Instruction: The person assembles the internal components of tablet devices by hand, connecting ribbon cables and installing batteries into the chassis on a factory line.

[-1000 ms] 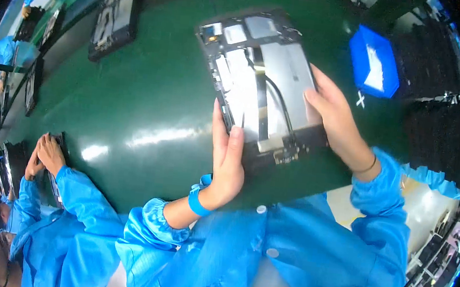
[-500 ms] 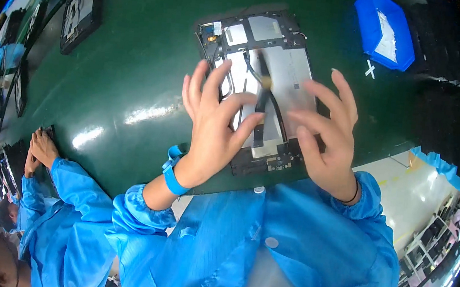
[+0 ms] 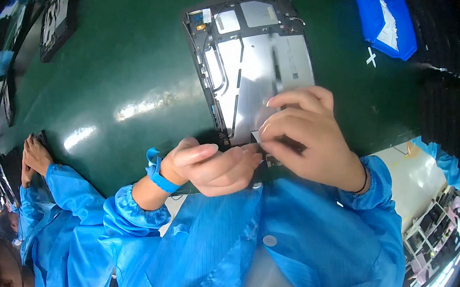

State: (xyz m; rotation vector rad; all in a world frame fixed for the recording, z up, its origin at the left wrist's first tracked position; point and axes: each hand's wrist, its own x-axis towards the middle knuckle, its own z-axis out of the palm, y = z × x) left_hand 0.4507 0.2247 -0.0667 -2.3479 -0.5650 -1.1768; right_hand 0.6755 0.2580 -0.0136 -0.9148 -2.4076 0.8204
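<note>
An opened tablet (image 3: pixel 258 85) with a black frame and silver inner panel lies in front of me, its lower end toward my body. At that lower end my left hand (image 3: pixel 213 167) is turned partly palm up, fingers curled together, fingertips near the frame. Close beside it, my right hand (image 3: pixel 314 141) hovers over the panel's lower right with bent, pinching fingers. A small pale edge shows by its fingertips; what either hand grips is hidden. Above the right hand, a dark narrow strip (image 3: pixel 276 67) appears blurred against the panel. A blue band circles my left wrist.
A blue bin (image 3: pixel 369 18) with white pieces stands at the far right, a white cross mark (image 3: pixel 371 57) below it on the green table (image 3: pixel 137 66). Another tablet-like device (image 3: pixel 59 19) lies far left. At the left, a co-worker's hands (image 3: pixel 36 157) rest near the table edge.
Both hands have drawn down to the tablet's lower end and closed in together; their fingers were spread before. The dark cables across the panel no longer lie as they did. The view has shifted slightly.
</note>
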